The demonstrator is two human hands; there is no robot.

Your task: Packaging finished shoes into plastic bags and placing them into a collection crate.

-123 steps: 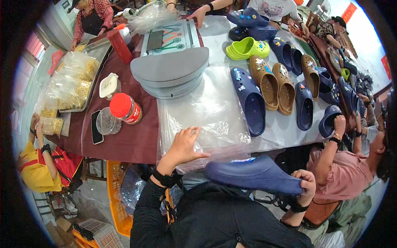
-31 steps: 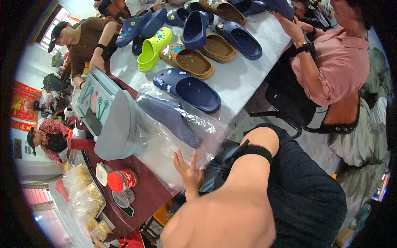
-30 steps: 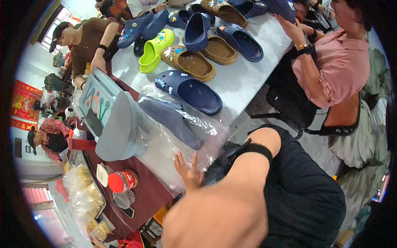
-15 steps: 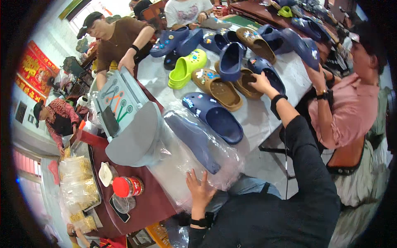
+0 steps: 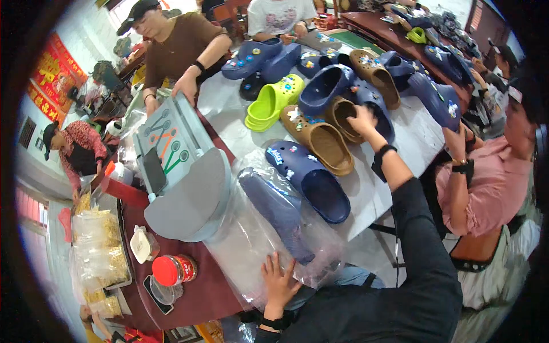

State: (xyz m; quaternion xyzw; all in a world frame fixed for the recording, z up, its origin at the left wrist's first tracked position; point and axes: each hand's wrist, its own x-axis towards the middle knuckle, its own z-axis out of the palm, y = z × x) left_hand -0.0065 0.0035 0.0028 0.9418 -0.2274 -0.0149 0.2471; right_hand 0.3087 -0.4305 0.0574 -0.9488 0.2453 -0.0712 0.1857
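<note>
My left hand lies flat with fingers spread on the edge of a clear plastic bag. Inside that bag is a navy clog. My right hand reaches among the clogs and grips the edge of a brown clog, its fingertips partly hidden. Closer to me sits another brown clog with charms on its toe. A navy clog with charms stands beside the bag. Just beyond my right hand are more navy clogs, one tilted against the brown one.
At left stand a grey plastic case held by a person in brown, a red-lidded jar, a phone and packed bags. A lime clog sits farther back. On the right, a person in pink holds a navy clog.
The view has shifted, so the table sits lower and nearer. My right hand has closed on the brown clog's edge, which appears slightly turned. My left hand stays on the bag.
</note>
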